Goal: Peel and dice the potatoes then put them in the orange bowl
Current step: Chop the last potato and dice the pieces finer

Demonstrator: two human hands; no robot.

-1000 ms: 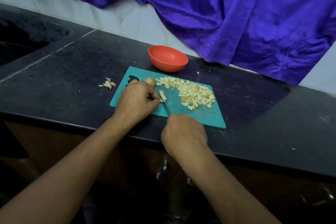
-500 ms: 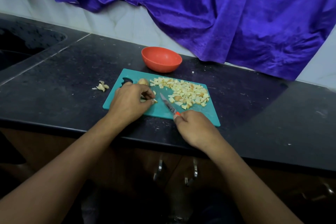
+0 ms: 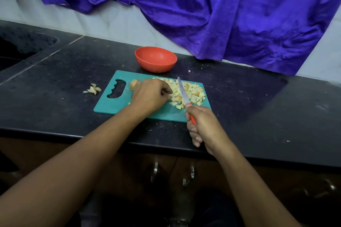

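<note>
A teal cutting board (image 3: pixel 112 104) lies on the black counter with a heap of diced potato (image 3: pixel 193 91) on its right half. A whole piece of potato (image 3: pixel 133 84) sits near the board's handle hole. My left hand (image 3: pixel 149 96) rests on the board with its fingers curled at the left edge of the heap; what they hold is hidden. My right hand (image 3: pixel 202 125) grips the orange handle of a knife (image 3: pixel 182 91), whose blade lies tilted across the dice. The empty orange bowl (image 3: pixel 156 59) stands just behind the board.
A small pile of peel scraps (image 3: pixel 94 89) lies on the counter (image 3: pixel 55 79) left of the board. A dark sink (image 3: pixel 20 46) is at far left. Purple cloth (image 3: pixel 221 14) hangs on the wall behind. Drawer handles show below the counter edge.
My right hand has swung the knife rightward and laid the blade over the diced heap. My left hand has slid right to the edge of the heap.
</note>
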